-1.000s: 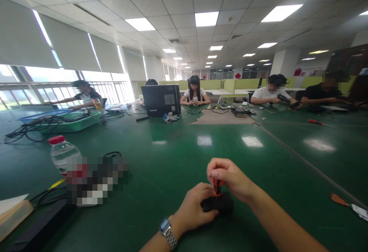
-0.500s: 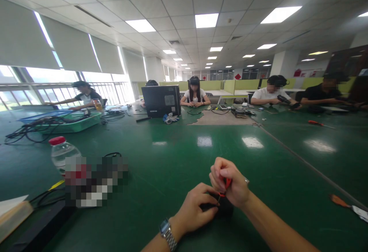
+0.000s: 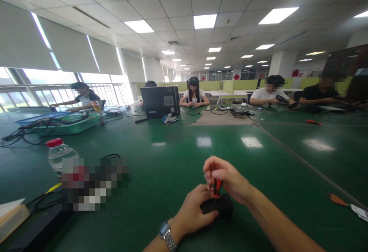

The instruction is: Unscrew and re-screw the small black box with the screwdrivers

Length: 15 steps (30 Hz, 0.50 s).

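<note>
Low in the middle, a small black block-like object point(image 3: 225, 207) rests on the green table. My left hand point(image 3: 194, 208), with a metal watch at its wrist, grips the object's left end between thumb and fingers. A screwdriver point(image 3: 217, 187) with a red and black handle stands nearly upright, its thin shaft reaching down to the object's top. Around the upper handle curl the fingers of my right hand point(image 3: 227, 176), thumb nearest me. The contact of the fingertips with the handle is partly hidden.
A red-capped water bottle point(image 3: 61, 155) and a black box-like thing point(image 3: 43, 225) are at left. Behind lie a green basket point(image 3: 71, 125) with cables and a monitor point(image 3: 159, 102). Another screwdriver point(image 3: 314, 122) and a brown-handled tool point(image 3: 339, 199) lie right. Several people sit around the table.
My right hand has turned and its fingers have loosened, showing more of the screwdriver handle. More of the black object is visible. My left hand has stayed nearly in place.
</note>
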Available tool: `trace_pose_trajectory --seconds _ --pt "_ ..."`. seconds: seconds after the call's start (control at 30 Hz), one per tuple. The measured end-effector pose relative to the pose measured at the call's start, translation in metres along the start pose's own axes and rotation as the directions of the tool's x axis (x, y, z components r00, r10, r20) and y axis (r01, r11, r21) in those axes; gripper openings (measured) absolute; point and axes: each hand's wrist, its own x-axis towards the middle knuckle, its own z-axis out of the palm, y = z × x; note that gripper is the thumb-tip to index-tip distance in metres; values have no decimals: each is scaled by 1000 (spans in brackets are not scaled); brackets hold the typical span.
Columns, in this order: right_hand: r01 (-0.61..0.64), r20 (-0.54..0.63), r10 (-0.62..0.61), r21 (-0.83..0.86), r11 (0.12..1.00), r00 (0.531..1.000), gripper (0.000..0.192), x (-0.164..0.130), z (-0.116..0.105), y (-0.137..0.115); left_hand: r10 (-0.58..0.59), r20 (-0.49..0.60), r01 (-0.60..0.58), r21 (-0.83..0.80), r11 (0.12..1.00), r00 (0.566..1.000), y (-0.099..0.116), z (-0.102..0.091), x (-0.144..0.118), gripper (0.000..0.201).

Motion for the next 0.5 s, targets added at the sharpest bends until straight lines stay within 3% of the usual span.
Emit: trace_pose_trajectory --seconds 0.2,0.5 --pt "-7 0 7 -20 1000 1000 8 -1 4 1 -8 8 8 -23 1000 1000 2 -1 1 38" --pt "-16 -25 13 -103 995 1000 14 -2 6 -3 -7 10 8 -19 1000 1000 4 -2 1 38"
